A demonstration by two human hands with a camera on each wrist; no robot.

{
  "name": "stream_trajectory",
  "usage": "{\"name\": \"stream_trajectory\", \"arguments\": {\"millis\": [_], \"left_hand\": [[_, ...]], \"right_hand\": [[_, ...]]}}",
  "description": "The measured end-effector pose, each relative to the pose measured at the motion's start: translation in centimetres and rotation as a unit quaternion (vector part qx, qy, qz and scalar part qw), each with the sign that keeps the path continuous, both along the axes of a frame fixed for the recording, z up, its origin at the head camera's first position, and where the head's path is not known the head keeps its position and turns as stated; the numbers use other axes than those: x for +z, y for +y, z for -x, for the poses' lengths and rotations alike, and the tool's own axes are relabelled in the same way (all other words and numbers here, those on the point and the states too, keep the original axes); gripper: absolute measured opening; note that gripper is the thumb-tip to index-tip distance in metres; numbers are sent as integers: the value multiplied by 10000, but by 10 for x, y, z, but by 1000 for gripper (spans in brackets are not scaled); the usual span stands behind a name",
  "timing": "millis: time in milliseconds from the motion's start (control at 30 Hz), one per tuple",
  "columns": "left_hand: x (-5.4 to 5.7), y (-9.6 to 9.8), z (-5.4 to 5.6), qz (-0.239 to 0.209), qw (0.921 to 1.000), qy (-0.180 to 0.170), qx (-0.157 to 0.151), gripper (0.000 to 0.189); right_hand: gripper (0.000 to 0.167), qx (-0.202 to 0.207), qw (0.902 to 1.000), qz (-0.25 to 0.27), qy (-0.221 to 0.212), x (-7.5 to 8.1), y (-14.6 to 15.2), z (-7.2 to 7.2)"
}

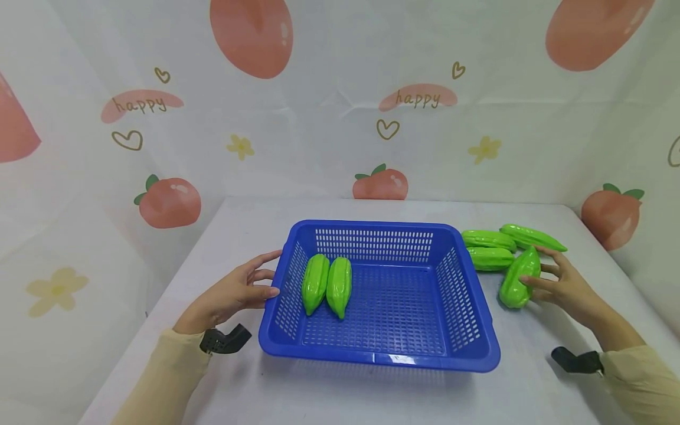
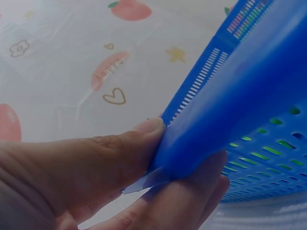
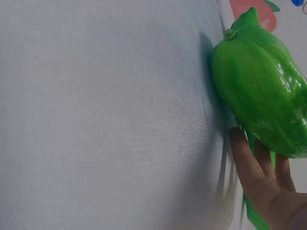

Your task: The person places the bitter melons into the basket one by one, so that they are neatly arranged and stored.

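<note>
My left hand (image 1: 228, 298) holds the left rim of a blue plastic basket (image 1: 379, 358); in the left wrist view, thumb and fingers (image 2: 192, 196) pinch the basket's edge. Two glossy green ridged gourds lie side by side in the basket's left half, a left one (image 1: 316, 282) and a right one (image 1: 339, 284). To the basket's right, my right hand (image 1: 571, 289) grips another green gourd (image 1: 514, 286) between thumb and fingers. In the right wrist view this gourd (image 3: 264, 86) has a short stem end, and fingers lie against its side; the thumb is hidden.
Beyond the held gourd, more green gourds lie on the white table (image 1: 372, 395): one (image 1: 489, 239), one nearer (image 1: 490, 258) beside the basket, and a slimmer one (image 1: 533, 236) at the back right. A fruit-printed white cloth (image 1: 319, 141) hangs behind the table.
</note>
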State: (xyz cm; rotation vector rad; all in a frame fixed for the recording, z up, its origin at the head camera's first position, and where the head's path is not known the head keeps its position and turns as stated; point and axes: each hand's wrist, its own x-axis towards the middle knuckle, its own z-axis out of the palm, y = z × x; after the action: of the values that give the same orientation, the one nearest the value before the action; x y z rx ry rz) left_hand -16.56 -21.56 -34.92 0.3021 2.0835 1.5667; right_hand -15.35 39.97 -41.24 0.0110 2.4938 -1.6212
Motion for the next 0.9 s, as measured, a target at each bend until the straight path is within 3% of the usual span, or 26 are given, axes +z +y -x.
{"name": "stream_trajectory", "arguments": {"millis": [467,667,767,900], "left_hand": [[-1,0,0,-107,9999,-13,-74,87],[-1,0,0,-59,10000,0,-38,86],[0,0,0,2,10000,19,-7,86],[0,0,0,15,10000,25,5,85]], "right_hand": [[81,79,9958,898,161,-5,-1,-7],[59,13,9854,1662,364,-3,0,-8],[49,-45,9856,1635,424,0,0,-7],[48,-153,9923,1130,486,6,0,-6]]}}
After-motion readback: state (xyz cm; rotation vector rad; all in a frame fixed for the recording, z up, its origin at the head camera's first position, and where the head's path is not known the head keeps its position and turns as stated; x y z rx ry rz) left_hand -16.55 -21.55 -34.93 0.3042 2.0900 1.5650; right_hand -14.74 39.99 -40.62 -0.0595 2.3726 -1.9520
